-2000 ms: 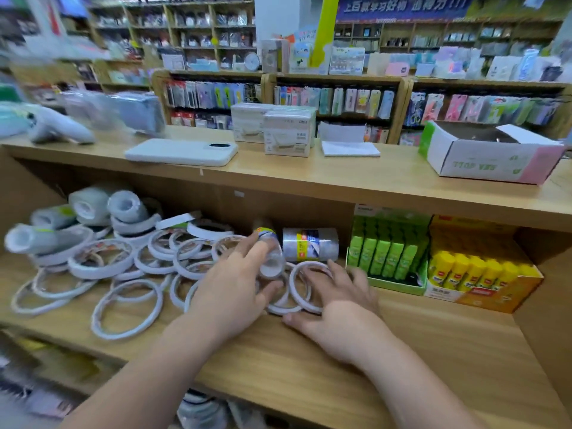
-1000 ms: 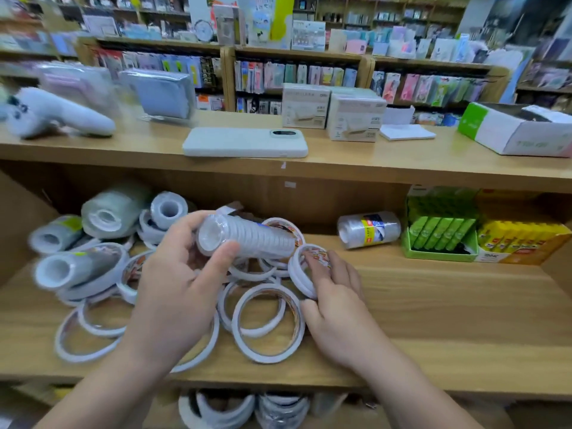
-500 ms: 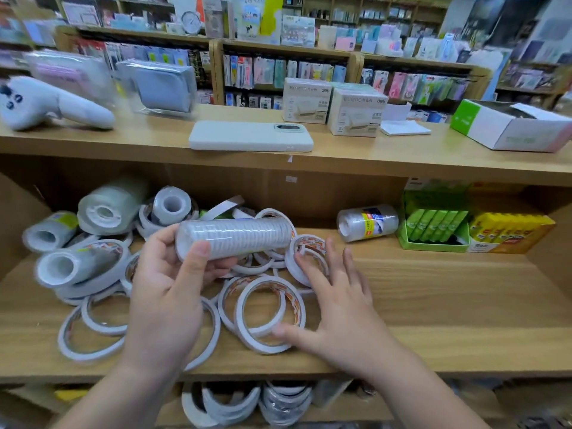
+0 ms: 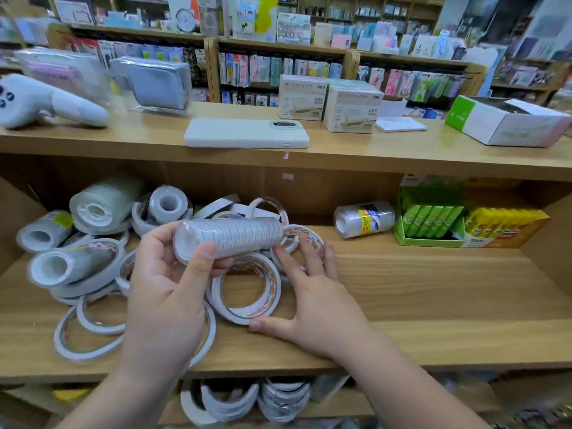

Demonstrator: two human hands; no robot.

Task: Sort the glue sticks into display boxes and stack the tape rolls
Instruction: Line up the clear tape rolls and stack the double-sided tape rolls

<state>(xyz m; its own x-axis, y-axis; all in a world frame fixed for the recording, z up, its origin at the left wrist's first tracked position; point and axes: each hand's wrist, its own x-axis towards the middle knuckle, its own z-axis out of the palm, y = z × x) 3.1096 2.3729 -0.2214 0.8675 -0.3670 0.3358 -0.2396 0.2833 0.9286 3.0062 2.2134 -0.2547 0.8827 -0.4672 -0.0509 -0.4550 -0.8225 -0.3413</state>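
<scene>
- We see the left hand (image 4: pixel 164 292) raised above the wooden shelf (image 4: pixel 433 289), thumb and fingers curled round a wrapped sleeve of tape rolls (image 4: pixel 229 239). The sleeve lies roughly level, with its near end by the thumb.
- The right hand (image 4: pixel 312 308) lies low over the shelf with its fingers spread and fairly straight, gripping nothing. The fingertips rest among loose tape rings, and the thumb touches the near rim of a large flat tape ring (image 4: pixel 235 315).
- The large ring lies flat on the shelf between the two hands, partly under the sleeve.
- A loose pile of tape rolls (image 4: pixel 77 264), both thick wrapped cylinders and thin flat rings, covers the left part of the shelf, unstacked.
- A short wrapped tape pack (image 4: pixel 365 219) lies on its side near the back, apart from the pile, just left of the green display box (image 4: pixel 428 226).
- The green box holds green glue sticks in a row. The yellow display box (image 4: pixel 501 227) touches its right side and holds yellow glue sticks.
- On the upper shelf, a white phone (image 4: pixel 244 133) lies flat, camera side up.
</scene>
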